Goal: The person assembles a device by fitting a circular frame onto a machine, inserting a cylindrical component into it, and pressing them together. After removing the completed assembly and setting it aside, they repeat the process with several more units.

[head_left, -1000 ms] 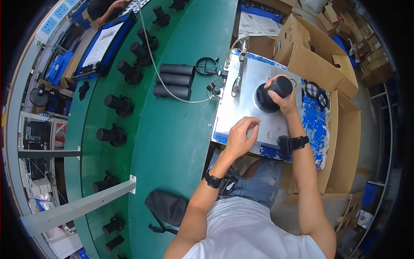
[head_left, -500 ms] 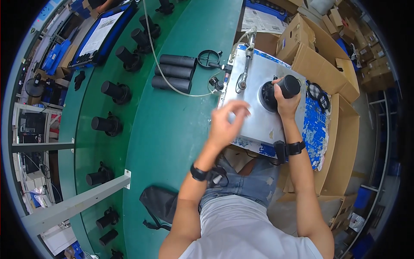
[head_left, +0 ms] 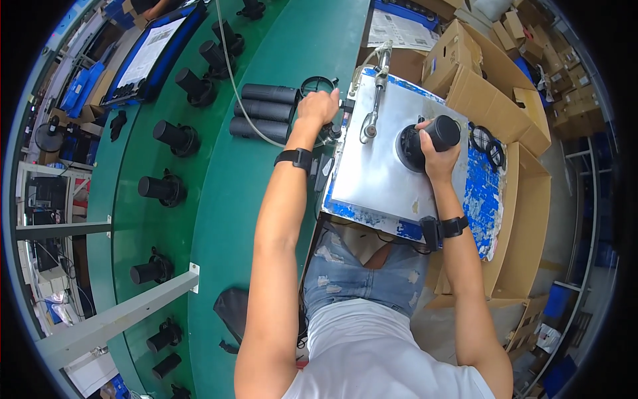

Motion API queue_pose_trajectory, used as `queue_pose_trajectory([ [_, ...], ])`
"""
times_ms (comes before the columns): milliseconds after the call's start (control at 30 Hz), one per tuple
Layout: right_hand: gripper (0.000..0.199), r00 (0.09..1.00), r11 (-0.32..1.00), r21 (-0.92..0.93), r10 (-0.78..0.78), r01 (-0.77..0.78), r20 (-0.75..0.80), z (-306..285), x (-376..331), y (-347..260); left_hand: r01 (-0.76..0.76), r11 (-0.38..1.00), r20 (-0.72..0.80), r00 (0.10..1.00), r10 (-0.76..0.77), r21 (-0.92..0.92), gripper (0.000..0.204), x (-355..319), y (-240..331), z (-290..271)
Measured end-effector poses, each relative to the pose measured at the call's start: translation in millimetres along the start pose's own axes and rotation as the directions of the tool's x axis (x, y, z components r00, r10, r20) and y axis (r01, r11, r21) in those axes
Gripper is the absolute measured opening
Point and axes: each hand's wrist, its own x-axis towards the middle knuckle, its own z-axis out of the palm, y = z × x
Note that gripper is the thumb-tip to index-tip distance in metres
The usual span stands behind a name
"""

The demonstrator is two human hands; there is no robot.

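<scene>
My right hand [head_left: 440, 156] is wrapped round a black cylindrical part [head_left: 444, 133] with a wider round base, which sits tilted on a metal plate [head_left: 379, 176]. My left hand [head_left: 319, 108] is at a black spoked ring [head_left: 316, 85] on the green workbench [head_left: 256, 193]. Its curled fingers cover the ring's near edge; the fingertips are hidden. Beside that hand lie several black ribbed tubes [head_left: 266, 110], side by side. A metal cylinder with a rod [head_left: 377, 96] is mounted on the plate's left side.
Black assembled parts [head_left: 174, 136] stand in a row along the green strip to the left. Open cardboard boxes [head_left: 522, 233] flank the plate on the right, near two black rings [head_left: 485, 143]. A thin hose [head_left: 232, 66] crosses the bench. A grey metal bar [head_left: 126, 309] juts in at lower left.
My left hand has moved left and away from me, from over the plate's edge to the black ring. My right hand keeps its grip on the cylindrical part.
</scene>
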Motion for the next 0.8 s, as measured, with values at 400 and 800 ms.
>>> queue_pose_trajectory([
  [400,0.033,0.973,0.984,-0.022,-0.178,0.177,-0.146,-20.9,44.2,-59.9,-0.29,0.927,-0.373,0.909,0.188,-0.238,0.053,-20.3,-88.2,-5.2],
  [800,0.087,0.747,0.955,0.264,-0.272,0.134,0.606,22.1,-101.0,-197.1,-0.685,0.654,-0.569,0.691,0.446,-0.32,0.082,-339.2,43.7,-27.1],
])
